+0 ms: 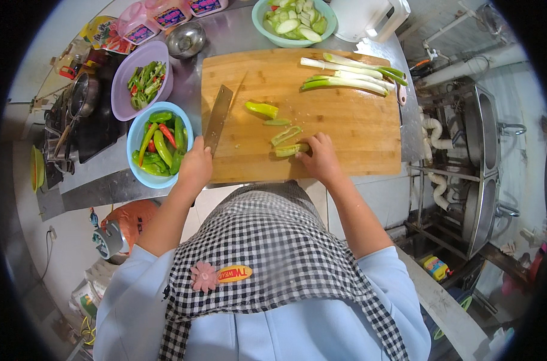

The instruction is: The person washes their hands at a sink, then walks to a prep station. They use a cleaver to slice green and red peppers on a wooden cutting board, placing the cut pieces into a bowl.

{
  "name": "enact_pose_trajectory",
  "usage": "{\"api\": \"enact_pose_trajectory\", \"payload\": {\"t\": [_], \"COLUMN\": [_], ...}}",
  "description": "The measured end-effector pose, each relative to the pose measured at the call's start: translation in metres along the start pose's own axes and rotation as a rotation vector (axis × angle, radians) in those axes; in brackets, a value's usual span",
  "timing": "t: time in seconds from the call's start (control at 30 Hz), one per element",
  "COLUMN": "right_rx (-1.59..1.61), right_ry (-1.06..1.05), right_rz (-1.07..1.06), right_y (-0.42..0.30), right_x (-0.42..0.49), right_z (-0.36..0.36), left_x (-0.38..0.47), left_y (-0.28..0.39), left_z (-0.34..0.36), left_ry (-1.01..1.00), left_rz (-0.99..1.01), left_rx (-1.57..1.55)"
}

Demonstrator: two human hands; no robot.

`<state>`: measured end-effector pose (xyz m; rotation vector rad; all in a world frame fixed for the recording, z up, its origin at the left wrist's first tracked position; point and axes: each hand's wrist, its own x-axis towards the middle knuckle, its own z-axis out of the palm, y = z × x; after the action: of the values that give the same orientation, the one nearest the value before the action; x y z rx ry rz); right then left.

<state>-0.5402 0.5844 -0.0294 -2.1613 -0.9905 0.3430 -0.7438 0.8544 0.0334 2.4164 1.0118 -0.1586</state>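
My left hand (pixel 196 161) grips the handle of a cleaver (pixel 220 115), whose blade rests at the left side of a wooden cutting board (pixel 354 131). Near the board's front edge, my right hand (pixel 320 155) has its fingers on the end of a green pepper piece (pixel 289 150). Just beyond it lie an opened pepper piece (pixel 286 135), a narrow pepper strip (pixel 277 122) and a yellow-green pepper end (pixel 261 108), with seeds scattered around. Several trimmed scallion stalks (pixel 345 83) lie at the board's back right.
A blue bowl (pixel 131 149) of whole green and red peppers stands left of the board, close to my left hand. Behind it is a purple basin (pixel 117 92) of cut peppers. A mint bowl (pixel 258 28) of sliced vegetable, a steel bowl (pixel 186 40) and a white kettle (pixel 352 20) stand farther back.
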Motion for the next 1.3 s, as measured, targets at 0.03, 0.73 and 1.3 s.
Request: {"api": "enact_pose_trajectory", "payload": {"t": [0.03, 0.73, 1.3], "right_rx": [-0.01, -0.095, -0.048], "right_ry": [0.0, 0.234, -0.144], "right_rz": [-0.005, -0.872, -0.042], "right_y": [0.0, -0.229, -0.089], "right_x": [0.0, -0.025, 0.007], "right_z": [-0.001, -0.257, -0.139], "left_x": [0.0, 0.003, -0.019], "left_y": [-0.001, -0.002, 0.011], "left_z": [0.001, 0.001, -0.015], "left_ry": [0.026, -0.035, -0.134], "left_rz": [0.041, 0.12, 0.151], "left_rx": [0.002, 0.055, -0.066]}}
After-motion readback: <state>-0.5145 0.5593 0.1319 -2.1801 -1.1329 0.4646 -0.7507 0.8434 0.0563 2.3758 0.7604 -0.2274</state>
